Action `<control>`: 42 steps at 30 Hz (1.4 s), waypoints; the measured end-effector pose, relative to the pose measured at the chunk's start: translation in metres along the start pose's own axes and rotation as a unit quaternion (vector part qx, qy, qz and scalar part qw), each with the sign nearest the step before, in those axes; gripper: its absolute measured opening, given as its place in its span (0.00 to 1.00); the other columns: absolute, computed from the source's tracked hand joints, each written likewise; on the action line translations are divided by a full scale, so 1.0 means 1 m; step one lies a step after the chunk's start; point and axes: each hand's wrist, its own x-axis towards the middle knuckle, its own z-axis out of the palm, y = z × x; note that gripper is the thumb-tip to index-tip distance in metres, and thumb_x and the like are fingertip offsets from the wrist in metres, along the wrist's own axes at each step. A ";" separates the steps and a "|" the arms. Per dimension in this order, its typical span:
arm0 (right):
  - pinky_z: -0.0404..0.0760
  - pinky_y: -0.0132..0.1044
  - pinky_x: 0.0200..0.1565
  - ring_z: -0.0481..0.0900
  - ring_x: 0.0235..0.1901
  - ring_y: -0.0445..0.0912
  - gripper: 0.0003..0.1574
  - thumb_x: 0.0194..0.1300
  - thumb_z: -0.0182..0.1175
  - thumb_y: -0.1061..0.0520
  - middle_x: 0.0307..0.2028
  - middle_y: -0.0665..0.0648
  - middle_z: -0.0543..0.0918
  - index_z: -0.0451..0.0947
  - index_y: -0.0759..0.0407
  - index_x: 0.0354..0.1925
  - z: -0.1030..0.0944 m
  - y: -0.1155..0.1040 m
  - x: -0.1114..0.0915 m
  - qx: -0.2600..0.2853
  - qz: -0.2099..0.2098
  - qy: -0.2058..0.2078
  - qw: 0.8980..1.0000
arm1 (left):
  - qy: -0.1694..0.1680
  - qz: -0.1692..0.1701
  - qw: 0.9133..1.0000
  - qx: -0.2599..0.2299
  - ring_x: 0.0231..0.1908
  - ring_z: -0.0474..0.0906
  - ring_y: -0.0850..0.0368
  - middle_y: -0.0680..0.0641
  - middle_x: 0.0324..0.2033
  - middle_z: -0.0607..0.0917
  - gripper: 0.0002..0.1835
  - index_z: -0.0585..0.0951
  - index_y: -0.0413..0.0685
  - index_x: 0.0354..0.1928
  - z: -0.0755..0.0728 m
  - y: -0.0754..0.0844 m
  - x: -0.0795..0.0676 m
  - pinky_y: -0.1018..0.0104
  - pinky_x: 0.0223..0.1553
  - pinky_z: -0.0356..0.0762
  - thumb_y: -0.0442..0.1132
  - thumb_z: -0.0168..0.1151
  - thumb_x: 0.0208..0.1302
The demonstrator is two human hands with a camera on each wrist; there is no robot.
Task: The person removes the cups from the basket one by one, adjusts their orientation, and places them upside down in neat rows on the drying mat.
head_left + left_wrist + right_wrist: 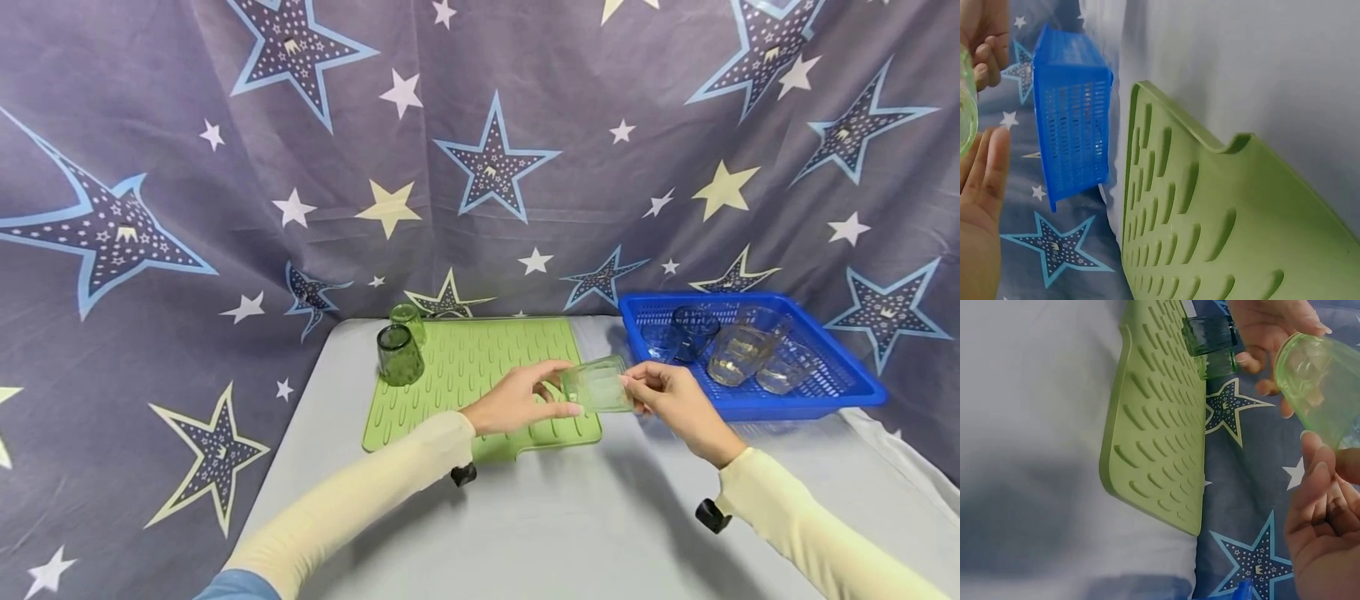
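Observation:
A pale green drinking glass point(597, 384) is held sideways in the air over the right edge of the green drying mat point(480, 350). My right hand point(678, 408) pinches its right end between thumb and fingers. At the other end, my left hand point(521, 400) has its thumb and fingers spread around the glass; in the right wrist view, the fingers of that hand point(1266, 344) look loosely parted there. A dark green glass point(400, 357) stands on the mat's far left part, with a lighter green glass point(407, 317) behind it.
On the right, a blue plastic basket point(847, 387) holds several clear glasses point(738, 354) and a dark-tinted glass point(693, 333). A white cloth point(540, 517) covers the table, and a star-patterned curtain point(480, 250) hangs behind it. The mat has a raised rim with a notch in front.

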 end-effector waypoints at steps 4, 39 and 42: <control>0.76 0.35 0.26 0.78 0.27 0.47 0.19 0.77 0.60 0.49 0.30 0.61 0.82 0.82 0.63 0.51 -0.002 0.003 -0.001 -0.013 0.012 -0.009 1.000 | 0.020 0.003 0.999 -0.028 0.45 0.84 0.59 0.55 0.49 0.84 0.40 0.71 0.54 0.74 -0.003 -0.002 -0.001 0.63 0.48 0.84 0.55 0.74 0.62; 0.82 0.47 0.37 0.84 0.34 0.45 0.18 0.63 0.74 0.45 0.42 0.58 0.89 0.90 0.56 0.43 -0.051 0.040 -0.020 -0.293 -0.026 0.079 0.952 | 0.254 -0.118 0.930 0.236 0.44 0.70 0.48 0.44 0.48 0.75 0.43 0.74 0.41 0.69 -0.131 -0.066 -0.009 0.51 0.43 0.72 0.65 0.67 0.64; 0.81 0.48 0.37 0.83 0.32 0.45 0.16 0.63 0.75 0.46 0.40 0.57 0.88 0.90 0.56 0.42 -0.051 0.040 -0.020 -0.301 -0.037 0.088 0.949 | 0.259 -0.136 0.920 0.259 0.49 0.72 0.45 0.41 0.54 0.75 0.43 0.73 0.39 0.70 -0.140 -0.067 -0.010 0.47 0.48 0.74 0.64 0.66 0.65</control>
